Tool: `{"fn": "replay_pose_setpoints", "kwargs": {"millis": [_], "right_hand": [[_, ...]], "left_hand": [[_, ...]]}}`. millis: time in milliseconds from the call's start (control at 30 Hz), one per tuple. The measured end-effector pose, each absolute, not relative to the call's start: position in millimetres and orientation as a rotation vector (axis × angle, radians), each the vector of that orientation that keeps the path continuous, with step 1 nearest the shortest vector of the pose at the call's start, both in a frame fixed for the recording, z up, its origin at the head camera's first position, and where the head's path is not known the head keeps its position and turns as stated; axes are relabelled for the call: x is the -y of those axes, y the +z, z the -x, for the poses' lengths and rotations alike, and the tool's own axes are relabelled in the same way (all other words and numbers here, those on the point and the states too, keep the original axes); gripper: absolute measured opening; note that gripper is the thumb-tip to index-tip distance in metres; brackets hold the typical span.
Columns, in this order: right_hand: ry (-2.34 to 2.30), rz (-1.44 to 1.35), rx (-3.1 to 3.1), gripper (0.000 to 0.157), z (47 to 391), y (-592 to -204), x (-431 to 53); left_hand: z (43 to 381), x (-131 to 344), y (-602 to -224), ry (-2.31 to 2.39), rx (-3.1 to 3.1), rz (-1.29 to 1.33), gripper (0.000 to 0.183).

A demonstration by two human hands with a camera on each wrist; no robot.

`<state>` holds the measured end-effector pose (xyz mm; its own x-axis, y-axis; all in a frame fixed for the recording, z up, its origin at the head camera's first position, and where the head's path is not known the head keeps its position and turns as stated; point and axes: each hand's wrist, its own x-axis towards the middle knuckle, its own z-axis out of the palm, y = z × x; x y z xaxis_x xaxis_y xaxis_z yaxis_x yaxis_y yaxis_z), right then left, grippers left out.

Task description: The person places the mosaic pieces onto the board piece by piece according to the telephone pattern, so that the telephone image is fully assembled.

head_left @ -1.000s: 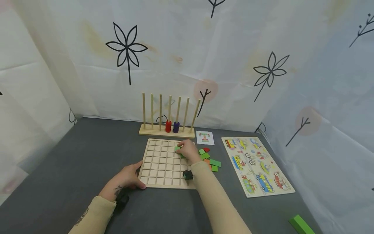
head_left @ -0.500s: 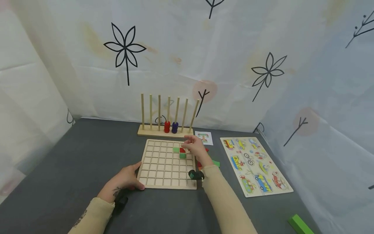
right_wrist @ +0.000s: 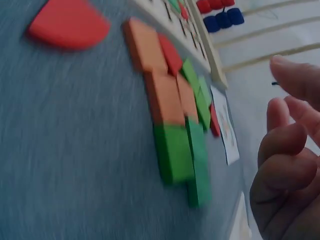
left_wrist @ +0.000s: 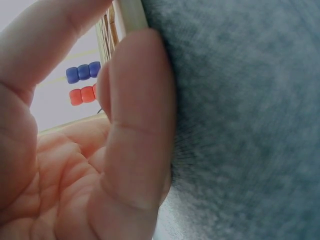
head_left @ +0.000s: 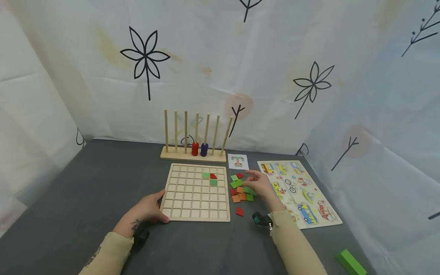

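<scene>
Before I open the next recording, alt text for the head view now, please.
A person's left hand touches the left edge of a wooden grid board holding two green pieces and one red piece; the right hand is near loose colored pieces. Behind stands a peg rack with beads; a pattern card and picture board lie to the right.

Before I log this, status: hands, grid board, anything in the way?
Left hand touching wooden grid board. Right hand near loose tiles, holding nothing. Three tiles on board; neither hand covers its cells.
</scene>
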<state>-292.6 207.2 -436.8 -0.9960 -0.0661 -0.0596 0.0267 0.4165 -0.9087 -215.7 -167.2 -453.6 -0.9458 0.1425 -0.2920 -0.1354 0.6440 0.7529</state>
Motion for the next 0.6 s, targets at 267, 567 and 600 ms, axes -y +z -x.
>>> {"fn": "replay_pose_setpoints", "kwargs": {"millis": [267, 567, 600], "right_hand": [[-1.105, -0.053, -2.82, 0.049, 286, -442, -231], [-0.718, -0.141, -2.877, 0.046, 285, -441, -227], [-0.714, -0.152, -2.872, 0.045, 285, -441, -227]], "left_hand": [[217, 168, -454, 1.186, -2.544, -0.011, 0.113], [216, 167, -452, 1.182, -2.547, -0.009, 0.112], [216, 167, -452, 1.181, -2.546, -0.009, 0.112]]}}
